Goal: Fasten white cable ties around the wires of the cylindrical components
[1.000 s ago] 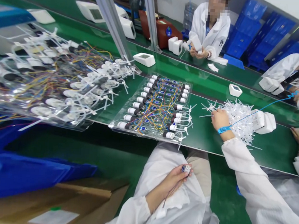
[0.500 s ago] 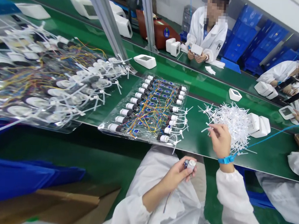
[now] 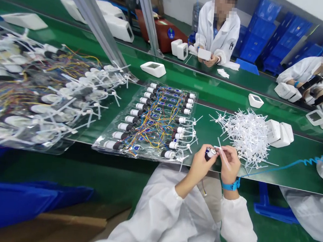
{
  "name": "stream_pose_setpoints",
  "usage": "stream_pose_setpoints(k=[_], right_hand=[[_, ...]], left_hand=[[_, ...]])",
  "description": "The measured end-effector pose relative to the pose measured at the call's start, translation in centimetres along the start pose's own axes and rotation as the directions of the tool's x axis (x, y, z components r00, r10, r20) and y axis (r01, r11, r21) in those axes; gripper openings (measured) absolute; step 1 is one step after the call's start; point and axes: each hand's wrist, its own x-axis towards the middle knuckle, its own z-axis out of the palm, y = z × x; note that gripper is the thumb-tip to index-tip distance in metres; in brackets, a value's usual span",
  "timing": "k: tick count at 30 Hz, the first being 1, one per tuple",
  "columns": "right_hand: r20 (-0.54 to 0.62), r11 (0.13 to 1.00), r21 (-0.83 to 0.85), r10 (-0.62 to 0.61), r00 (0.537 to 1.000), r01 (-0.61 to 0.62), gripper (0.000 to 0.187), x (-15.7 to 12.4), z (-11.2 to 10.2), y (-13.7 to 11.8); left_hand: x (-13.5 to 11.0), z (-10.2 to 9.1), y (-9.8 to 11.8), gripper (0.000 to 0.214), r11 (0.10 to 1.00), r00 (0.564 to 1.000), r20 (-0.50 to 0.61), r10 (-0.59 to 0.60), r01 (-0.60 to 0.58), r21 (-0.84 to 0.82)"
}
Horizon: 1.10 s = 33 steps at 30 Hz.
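Observation:
My left hand point(image 3: 198, 168) is closed around a small pump point(image 3: 211, 153) with a dark body and a white end; a thin wire with a small plug hangs below it. Right beside it, my right hand point(image 3: 231, 165) pinches a white plastic tube piece point(image 3: 220, 146) with a connector, close to the pump's white end. Whether the two touch cannot be made out. A pile of white tube pieces point(image 3: 249, 136) lies on the bench just beyond my right hand. To the left, a clear plastic tray point(image 3: 100, 142) carries rows of wired pumps, several of them with white tubes attached.
More trays of wired pumps point(image 3: 55, 99) are stacked at the left. White device housings point(image 3: 279, 133) stand right of the pile, and others point(image 3: 153, 69) lie on the green line point(image 3: 221, 95). A blue coiled cord point(image 3: 294, 163) runs from my right wrist. Co-workers point(image 3: 219, 29) sit across the bench.
My right hand has moved from the pile's edge toward my left hand, bringing the tube piece. The left hand has risen with the pump to meet it. The view has shifted slightly.

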Motion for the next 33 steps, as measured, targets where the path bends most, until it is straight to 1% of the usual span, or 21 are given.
stream_pose_setpoints(k=[6,8,10,12,15,17,20,24,27,30,33], right_hand=[[-0.027,0.986,0.126,0.115,0.993,-0.111,0.022,-0.6,0.8,0.4],[-0.064,0.984,0.131,0.129,0.99,-0.12,0.025,-1.1,1.0,0.6],[-0.102,0.988,0.114,0.114,0.988,-0.102,0.026,-1.4,1.0,0.9],[-0.064,0.991,0.086,0.109,0.992,-0.103,0.018,-1.5,0.7,1.0],[0.102,0.987,0.041,0.153,0.983,-0.158,0.024,-1.1,0.1,0.9],[0.186,0.989,0.014,0.14,0.973,-0.145,0.024,-0.6,-0.2,0.8],[0.248,0.993,0.029,0.107,0.963,-0.117,0.021,0.1,-0.5,0.7],[0.239,0.977,0.1,0.158,0.958,-0.186,0.019,0.2,-0.8,1.1],[0.202,0.948,0.172,0.233,0.951,-0.269,0.023,-0.2,-0.8,1.5],[0.152,0.896,0.282,0.312,0.938,-0.343,0.025,-0.4,-0.7,1.8],[0.157,0.851,0.357,0.351,0.923,-0.385,0.023,-0.4,-0.8,1.8]], left_hand=[[0.2,-0.1,0.0,0.024,0.998,0.999,0.028,-0.045,0.043,0.045],[0.3,-0.1,0.0,0.021,0.998,0.999,0.009,-0.05,0.05,0.029],[0.3,-0.1,0.2,0.019,0.998,0.998,-0.021,-0.056,0.056,0.003],[0.2,-0.2,0.3,0.021,0.998,0.997,-0.051,-0.059,0.059,-0.01],[0.0,-0.2,0.3,0.021,0.999,0.997,-0.06,-0.047,0.047,0.001],[-0.1,-0.3,0.2,0.021,0.999,0.998,-0.039,-0.043,0.043,0.009],[-0.2,-0.4,0.2,0.021,0.999,0.999,0.006,-0.035,0.035,0.016],[0.0,-0.7,0.1,0.02,0.999,0.998,0.054,-0.026,0.024,0.043],[0.1,-0.9,-0.1,0.024,0.998,0.996,0.078,-0.045,0.042,0.039],[0.2,-1.2,-0.4,0.029,0.997,0.982,0.174,-0.079,0.076,0.025],[0.1,-1.5,-0.3,0.033,0.996,0.958,0.273,-0.085,0.08,0.028]])
